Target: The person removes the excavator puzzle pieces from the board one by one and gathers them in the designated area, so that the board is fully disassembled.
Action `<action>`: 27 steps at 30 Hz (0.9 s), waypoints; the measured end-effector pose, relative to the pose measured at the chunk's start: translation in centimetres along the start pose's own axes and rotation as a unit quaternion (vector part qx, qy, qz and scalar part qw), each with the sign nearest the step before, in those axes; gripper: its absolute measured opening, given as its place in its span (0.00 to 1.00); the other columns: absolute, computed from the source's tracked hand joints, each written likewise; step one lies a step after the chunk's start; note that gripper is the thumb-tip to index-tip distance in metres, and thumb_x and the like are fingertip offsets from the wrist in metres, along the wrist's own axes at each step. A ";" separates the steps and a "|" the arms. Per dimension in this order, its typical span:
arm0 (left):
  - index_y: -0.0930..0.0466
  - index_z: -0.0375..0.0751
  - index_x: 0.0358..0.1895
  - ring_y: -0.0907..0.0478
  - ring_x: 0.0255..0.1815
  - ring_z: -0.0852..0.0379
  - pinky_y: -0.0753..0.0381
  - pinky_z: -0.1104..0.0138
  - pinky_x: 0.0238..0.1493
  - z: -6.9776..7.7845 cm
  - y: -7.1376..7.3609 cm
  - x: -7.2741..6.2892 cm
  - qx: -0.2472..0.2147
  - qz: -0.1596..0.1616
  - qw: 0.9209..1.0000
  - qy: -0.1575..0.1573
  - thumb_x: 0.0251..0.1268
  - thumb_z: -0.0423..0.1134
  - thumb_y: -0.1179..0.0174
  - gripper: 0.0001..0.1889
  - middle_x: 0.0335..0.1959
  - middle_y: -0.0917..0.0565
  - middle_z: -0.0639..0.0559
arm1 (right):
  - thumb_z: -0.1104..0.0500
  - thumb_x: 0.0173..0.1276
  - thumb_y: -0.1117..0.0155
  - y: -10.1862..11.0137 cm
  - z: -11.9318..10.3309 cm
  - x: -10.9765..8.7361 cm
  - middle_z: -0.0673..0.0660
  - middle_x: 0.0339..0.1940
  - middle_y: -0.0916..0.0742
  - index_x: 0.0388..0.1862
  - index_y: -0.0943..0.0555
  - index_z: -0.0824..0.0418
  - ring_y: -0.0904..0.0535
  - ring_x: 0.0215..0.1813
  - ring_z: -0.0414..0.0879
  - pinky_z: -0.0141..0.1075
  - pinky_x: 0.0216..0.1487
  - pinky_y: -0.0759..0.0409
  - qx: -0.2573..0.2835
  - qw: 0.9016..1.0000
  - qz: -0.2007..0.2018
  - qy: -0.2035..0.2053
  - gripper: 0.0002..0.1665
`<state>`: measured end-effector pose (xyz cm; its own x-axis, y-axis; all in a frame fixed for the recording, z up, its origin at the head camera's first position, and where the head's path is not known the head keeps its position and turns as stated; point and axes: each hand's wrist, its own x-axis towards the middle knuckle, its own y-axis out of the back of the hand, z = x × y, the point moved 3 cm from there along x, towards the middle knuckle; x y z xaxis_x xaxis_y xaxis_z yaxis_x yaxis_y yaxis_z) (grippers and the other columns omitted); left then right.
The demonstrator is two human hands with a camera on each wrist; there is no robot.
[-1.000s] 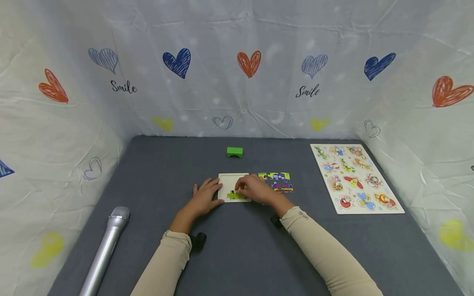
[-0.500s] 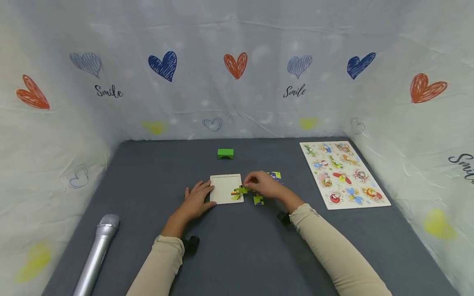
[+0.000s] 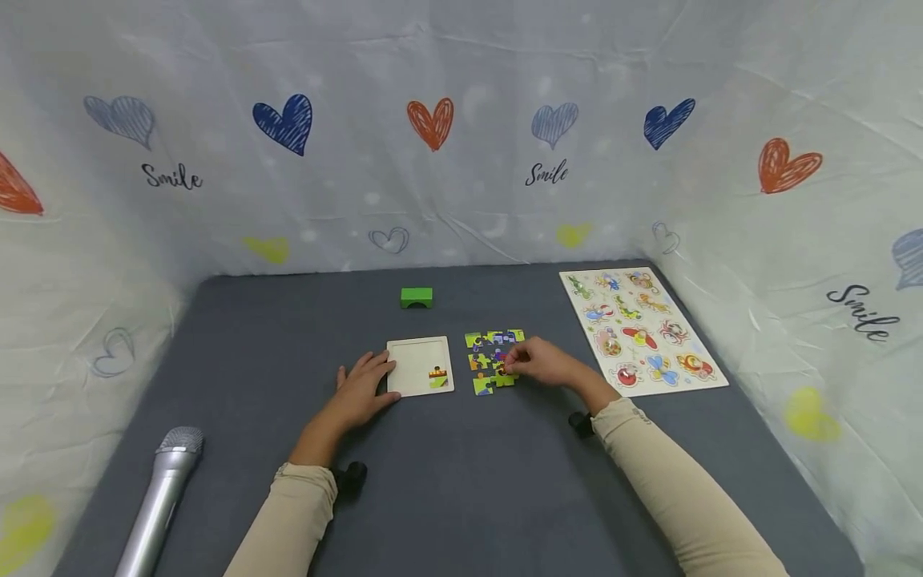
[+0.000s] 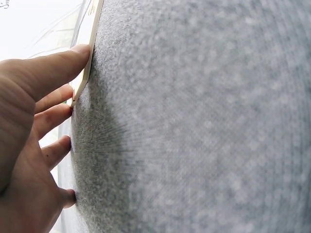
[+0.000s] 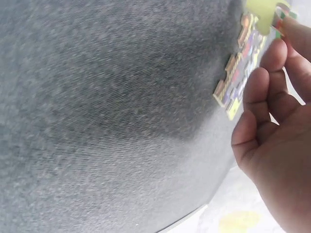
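Observation:
A shallow pale wooden puzzle tray (image 3: pixel 414 357) lies on the grey table, with a yellow-green puzzle piece (image 3: pixel 438 377) in its near right corner. Along the tray's left edge rests my left hand (image 3: pixel 356 394), fingers spread and thumb touching the rim, as the left wrist view also shows. Several colourful puzzle pieces (image 3: pixel 481 362) lie in rows to the right of the tray. Over their right side my right hand (image 3: pixel 546 363) pinches a yellow-green puzzle piece (image 5: pixel 261 13) between thumb and finger. The fingers partly hide this piece in the right wrist view.
A green arched block (image 3: pixel 417 298) stands behind the tray. At the right lies a white board with animal pictures (image 3: pixel 642 328). A silver microphone (image 3: pixel 162 489) lies at the near left. A white curtain printed with hearts (image 3: pixel 476 184) surrounds the table.
My right hand has moved from over the tray to the loose pieces at the right, carrying a puzzle piece away. My left hand stays on the tray's edge. The head view has turned right.

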<state>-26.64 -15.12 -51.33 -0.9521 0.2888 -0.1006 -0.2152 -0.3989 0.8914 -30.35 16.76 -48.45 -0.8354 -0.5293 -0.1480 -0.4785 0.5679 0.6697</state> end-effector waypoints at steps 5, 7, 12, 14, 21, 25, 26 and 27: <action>0.34 0.37 0.70 0.52 0.77 0.36 0.61 0.28 0.65 -0.2 0.0 -0.1 0.002 0.003 1.000 -0.004 0.64 0.45 0.35 0.34 0.76 0.41 0.41 | 0.61 0.71 0.39 -0.3 0.4 0.0 0.53 0.35 0.13 0.37 0.16 0.64 0.25 0.32 0.40 0.35 0.37 0.27 -0.013 1.000 -0.012 -0.003 0.07; 0.33 0.37 0.70 0.52 0.77 0.35 0.61 0.28 0.65 -0.2 0.0 -0.2 -0.002 0.007 1.000 -0.009 0.64 0.45 0.35 0.33 0.76 0.41 0.40 | 0.61 0.71 0.39 -0.3 0.4 0.0 0.54 0.35 0.13 0.37 0.16 0.64 0.26 0.32 0.40 0.35 0.36 0.27 -0.015 1.000 -0.011 -0.004 0.08; 0.33 0.36 0.70 0.51 0.77 0.35 0.61 0.28 0.65 0.0 0.2 -0.3 -0.007 0.011 1.000 -0.016 0.64 0.44 0.36 0.33 0.75 0.41 0.40 | 0.61 0.71 0.39 -0.3 0.3 0.0 0.55 0.38 0.12 0.38 0.15 0.64 0.24 0.33 0.41 0.35 0.37 0.26 -0.019 1.000 -0.010 -0.009 0.08; 0.33 0.37 0.70 0.52 0.77 0.36 0.61 0.28 0.66 -0.1 0.4 -0.5 -0.006 0.011 1.000 -0.012 0.64 0.44 0.36 0.33 0.76 0.41 0.41 | 0.61 0.71 0.39 -0.4 0.2 0.2 0.55 0.39 0.12 0.39 0.15 0.64 0.23 0.34 0.41 0.35 0.38 0.25 -0.020 1.000 -0.010 -0.008 0.08; 0.34 0.38 0.71 0.52 0.77 0.36 0.61 0.28 0.66 -0.2 0.7 -0.6 -0.005 0.007 1.000 -0.010 0.65 0.45 0.36 0.33 0.76 0.41 0.42 | 0.60 0.72 0.41 -0.8 -1.5 1.1 0.56 0.36 0.13 0.42 0.16 0.64 0.21 0.34 0.43 0.35 0.35 0.25 -0.018 1.000 -0.010 0.002 0.09; 0.34 0.39 0.71 0.52 0.77 0.37 0.61 0.29 0.67 0.1 0.5 -0.4 -0.006 0.003 1.000 -0.008 0.64 0.46 0.36 0.34 0.76 0.41 0.43 | 0.60 0.72 0.41 -2.0 -3.1 2.0 0.55 0.35 0.13 0.44 0.17 0.64 0.23 0.32 0.42 0.35 0.35 0.26 -0.041 0.999 -0.009 0.020 0.10; 0.34 0.39 0.71 0.53 0.78 0.38 0.62 0.29 0.67 0.1 0.5 -0.4 -0.008 0.002 1.000 -0.006 0.64 0.46 0.36 0.34 0.76 0.41 0.43 | 0.60 0.72 0.40 -2.4 -3.5 2.3 0.54 0.34 0.14 0.45 0.17 0.64 0.23 0.31 0.41 0.35 0.35 0.26 -0.054 0.998 -0.007 0.028 0.10; 0.34 0.39 0.71 0.52 0.78 0.38 0.61 0.29 0.67 0.2 0.4 -0.4 -0.009 0.002 1.000 -0.004 0.64 0.46 0.36 0.34 0.76 0.41 0.43 | 0.60 0.71 0.40 -2.8 -3.9 2.6 0.53 0.33 0.14 0.47 0.17 0.63 0.24 0.31 0.40 0.34 0.35 0.26 -0.067 0.997 -0.005 0.034 0.11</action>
<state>-26.30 -15.24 -50.87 -0.9509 0.2950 -0.0932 -0.2154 -0.4152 0.8839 -30.16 11.32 -47.91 -0.8084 -0.5785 -0.1085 -0.4420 0.4749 0.7609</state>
